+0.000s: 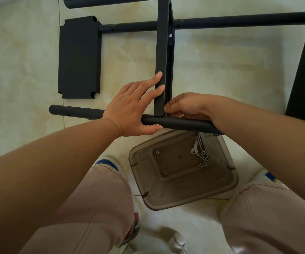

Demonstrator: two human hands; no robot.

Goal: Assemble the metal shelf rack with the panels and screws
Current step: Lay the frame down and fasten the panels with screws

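The left hand [129, 109] lies open, straight fingers against the upright panel [161, 57], thumb under the tube [177, 123]. The right hand [186, 106] curls its fingers, pinching a screw [165, 115] at the joint.

Near pole [175, 123] lies crosswise in front of the person. Upright panel [161, 57] stands on it at mid-length, running away to the far pole [221, 22]. Left hand [129, 109] sits at the joint's left side, fingers on the panel, thumb under the pole. Right hand [186, 107] is just right of the joint, fingertips at a screw [165, 115]. Flat panel [79, 57] lies on the floor [19, 70], left, btwn both poles. Tray [184, 191] is nearer, btwn the knees, with screws [202, 153] in its far-right corner.
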